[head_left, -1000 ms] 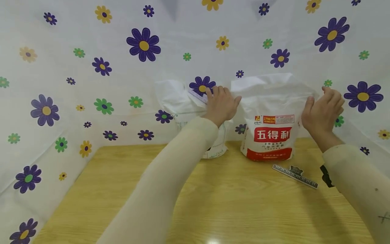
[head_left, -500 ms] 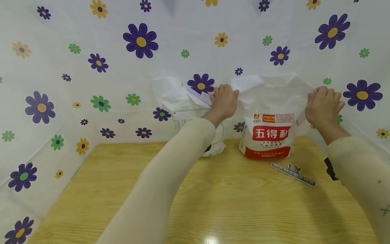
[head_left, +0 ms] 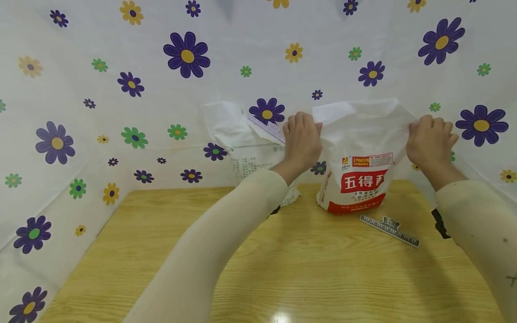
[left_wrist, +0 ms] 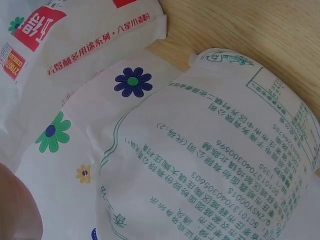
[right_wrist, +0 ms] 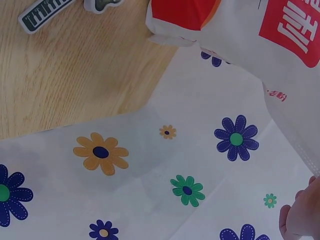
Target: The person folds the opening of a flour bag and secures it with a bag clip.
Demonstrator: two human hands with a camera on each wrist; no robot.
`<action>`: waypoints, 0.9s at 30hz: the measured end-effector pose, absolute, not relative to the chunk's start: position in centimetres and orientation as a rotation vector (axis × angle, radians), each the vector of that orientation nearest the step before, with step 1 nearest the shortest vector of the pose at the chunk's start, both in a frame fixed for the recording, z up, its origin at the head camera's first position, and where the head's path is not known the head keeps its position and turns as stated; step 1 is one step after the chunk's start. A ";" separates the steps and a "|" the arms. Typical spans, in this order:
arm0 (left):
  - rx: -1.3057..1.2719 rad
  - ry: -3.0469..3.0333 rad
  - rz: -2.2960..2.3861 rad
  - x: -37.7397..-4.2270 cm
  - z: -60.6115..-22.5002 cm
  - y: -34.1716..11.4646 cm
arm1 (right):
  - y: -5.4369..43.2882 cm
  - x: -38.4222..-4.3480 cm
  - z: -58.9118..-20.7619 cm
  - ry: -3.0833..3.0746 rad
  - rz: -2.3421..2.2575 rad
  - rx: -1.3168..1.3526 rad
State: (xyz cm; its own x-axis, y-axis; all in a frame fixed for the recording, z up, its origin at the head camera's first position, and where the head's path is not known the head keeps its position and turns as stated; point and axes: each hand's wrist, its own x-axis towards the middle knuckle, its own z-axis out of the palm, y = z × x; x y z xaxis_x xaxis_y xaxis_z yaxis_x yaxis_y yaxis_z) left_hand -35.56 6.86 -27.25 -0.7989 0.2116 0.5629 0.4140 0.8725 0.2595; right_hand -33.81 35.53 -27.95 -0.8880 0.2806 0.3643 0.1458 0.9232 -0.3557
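Note:
A white flour bag [head_left: 363, 134] with red panels and Chinese lettering stands tilted at the back of the table. My left hand [head_left: 303, 140] grips its upper left corner, fingers curled. At the upper right corner my right hand [head_left: 431, 141] pinches the plastic, so the top edge is stretched between both hands. In the left wrist view the bag's printed side [left_wrist: 95, 40] shows at the upper left; only a bit of the left hand [left_wrist: 17, 207] appears. The right wrist view catches the right hand [right_wrist: 305, 212] at the bag's edge.
Left of it stands a second white bag [head_left: 254, 157] with green print, a pale purple ruler-like clip [head_left: 266, 128] across its top. A black-and-white ruler-like clip [head_left: 389, 231] lies on the wooden table [head_left: 343, 273]. Flower-patterned sheeting [head_left: 226, 45] hangs behind.
Both hands, first beside the flour bag with looser fingers, have closed on its upper corners. The bag has since tilted and its top has shifted slightly right.

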 end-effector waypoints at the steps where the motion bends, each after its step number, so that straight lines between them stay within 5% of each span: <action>1: -0.449 -2.501 -0.501 -35.4 -27.3 6.8 | 35.4 -33.8 -27.9 -2.666 0.447 -0.309; 27: -0.507 -2.337 -0.594 -31.9 -28.1 2.4 | 32.3 -33.0 -29.5 -2.397 0.494 0.004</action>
